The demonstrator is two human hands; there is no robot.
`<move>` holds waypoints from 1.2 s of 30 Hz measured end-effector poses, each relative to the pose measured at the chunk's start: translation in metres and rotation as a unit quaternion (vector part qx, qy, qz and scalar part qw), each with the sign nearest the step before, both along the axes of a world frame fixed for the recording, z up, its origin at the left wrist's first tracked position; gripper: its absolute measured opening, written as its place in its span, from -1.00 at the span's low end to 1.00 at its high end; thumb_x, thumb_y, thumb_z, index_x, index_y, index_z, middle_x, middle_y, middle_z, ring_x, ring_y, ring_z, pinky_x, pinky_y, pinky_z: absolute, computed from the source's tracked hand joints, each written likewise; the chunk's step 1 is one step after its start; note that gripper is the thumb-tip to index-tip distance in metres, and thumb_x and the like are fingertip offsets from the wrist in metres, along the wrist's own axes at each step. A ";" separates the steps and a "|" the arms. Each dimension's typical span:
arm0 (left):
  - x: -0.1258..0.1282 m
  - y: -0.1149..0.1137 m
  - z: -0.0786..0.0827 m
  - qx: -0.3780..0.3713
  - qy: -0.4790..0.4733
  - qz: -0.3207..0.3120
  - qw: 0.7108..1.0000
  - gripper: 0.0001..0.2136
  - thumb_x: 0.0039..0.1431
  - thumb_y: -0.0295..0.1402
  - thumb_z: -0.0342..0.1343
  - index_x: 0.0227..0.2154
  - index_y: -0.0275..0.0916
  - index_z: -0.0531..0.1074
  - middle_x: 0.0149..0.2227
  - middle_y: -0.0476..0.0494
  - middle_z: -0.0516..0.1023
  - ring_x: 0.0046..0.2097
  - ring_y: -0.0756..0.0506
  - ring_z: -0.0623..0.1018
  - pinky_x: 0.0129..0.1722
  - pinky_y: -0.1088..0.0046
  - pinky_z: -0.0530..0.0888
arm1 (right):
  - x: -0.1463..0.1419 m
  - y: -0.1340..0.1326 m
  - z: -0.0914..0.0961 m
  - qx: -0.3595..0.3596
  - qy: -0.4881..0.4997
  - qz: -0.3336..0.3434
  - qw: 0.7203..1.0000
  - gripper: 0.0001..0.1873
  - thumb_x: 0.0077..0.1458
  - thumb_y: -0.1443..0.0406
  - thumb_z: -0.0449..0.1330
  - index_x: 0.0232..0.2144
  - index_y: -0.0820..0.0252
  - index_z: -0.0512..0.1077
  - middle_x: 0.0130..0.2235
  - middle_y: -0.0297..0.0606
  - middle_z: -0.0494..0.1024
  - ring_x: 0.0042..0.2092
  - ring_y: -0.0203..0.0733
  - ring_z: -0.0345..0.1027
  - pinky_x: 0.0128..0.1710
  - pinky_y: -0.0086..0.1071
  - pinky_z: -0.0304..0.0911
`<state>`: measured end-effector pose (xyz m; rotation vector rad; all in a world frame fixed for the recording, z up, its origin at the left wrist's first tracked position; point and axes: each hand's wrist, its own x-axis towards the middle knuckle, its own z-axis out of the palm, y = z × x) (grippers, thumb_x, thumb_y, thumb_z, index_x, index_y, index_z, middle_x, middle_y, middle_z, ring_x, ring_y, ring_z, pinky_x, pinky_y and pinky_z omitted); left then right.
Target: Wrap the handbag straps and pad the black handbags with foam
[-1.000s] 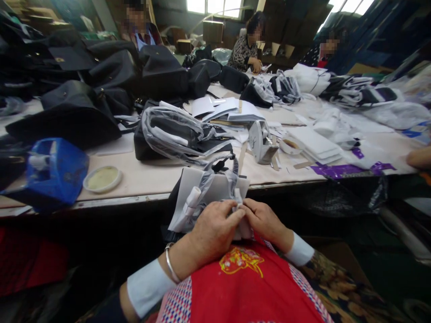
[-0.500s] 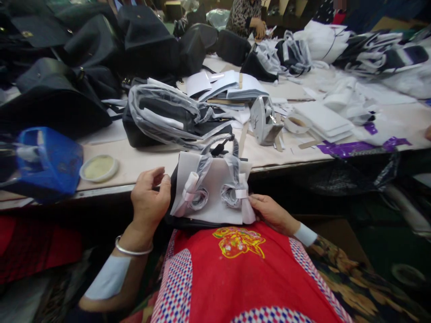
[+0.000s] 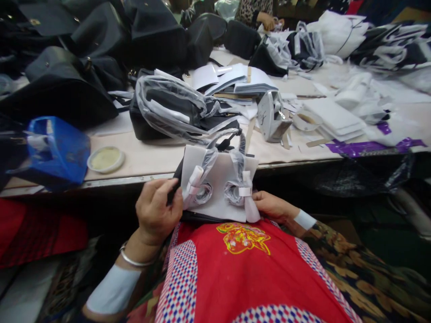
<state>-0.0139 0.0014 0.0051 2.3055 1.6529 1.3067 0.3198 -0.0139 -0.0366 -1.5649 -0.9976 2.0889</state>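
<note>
A black handbag (image 3: 179, 171) leans against the bench edge above my lap, its front covered by a white foam sheet (image 3: 220, 208). Its handles (image 3: 209, 157) are wrapped in clear film, and two rolled, wrapped pieces hang over the sheet. My left hand (image 3: 158, 208) is at the bag's left edge, fingers curled, with the edge between forefinger and thumb. On the right, my right hand (image 3: 272, 205) grips the lower right side; some of its fingers are hidden behind the bag.
Behind it lies another black bag with wrapped handles (image 3: 168, 107). A blue tape dispenser (image 3: 63, 152), a round dish (image 3: 106, 159), a grey tape dispenser (image 3: 272, 116) and white foam sheets (image 3: 333, 119) stand on the bench. Black bags (image 3: 67, 89) crowd the left. Another person's hand (image 3: 267, 21) shows at the back.
My left hand has moved right and in to the bag's left edge, from slightly apart. My right hand keeps its hold. The whole view has shifted slightly.
</note>
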 end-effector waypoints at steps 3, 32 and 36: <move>0.019 -0.011 0.013 -0.082 0.038 -0.251 0.964 -0.76 0.25 -0.47 0.12 -0.05 -0.15 0.48 -0.20 -0.15 0.58 -0.24 -0.05 0.57 -0.25 0.45 0.51 | -0.003 -0.001 0.002 0.028 -0.012 -0.029 0.999 -0.62 -0.09 0.04 0.40 -0.53 0.28 0.55 -0.66 -0.35 0.45 -0.64 -0.38 0.18 -0.62 -0.47 0.11; 0.099 0.002 -0.025 -0.112 0.265 -0.376 0.881 -0.69 0.39 -0.16 -0.07 0.00 -0.10 0.49 -0.35 -0.10 0.47 -0.44 -0.06 0.44 -0.50 0.48 0.27 | -0.001 -0.034 0.022 0.159 0.040 -0.076 0.984 -0.57 0.05 0.00 0.35 -0.34 0.29 0.53 -0.52 -0.38 0.40 -0.48 -0.37 0.16 -0.45 -0.44 0.06; 0.090 0.006 -0.013 -0.157 0.231 -0.423 0.862 -0.74 0.34 -0.22 0.04 -0.01 -0.09 0.51 -0.29 -0.10 0.52 -0.41 -0.05 0.49 -0.48 0.48 0.33 | 0.002 -0.028 0.010 0.158 0.021 -0.088 0.983 -0.54 0.04 -0.04 0.35 -0.45 0.27 0.45 -0.55 -0.40 0.36 -0.51 -0.38 0.15 -0.48 -0.44 0.05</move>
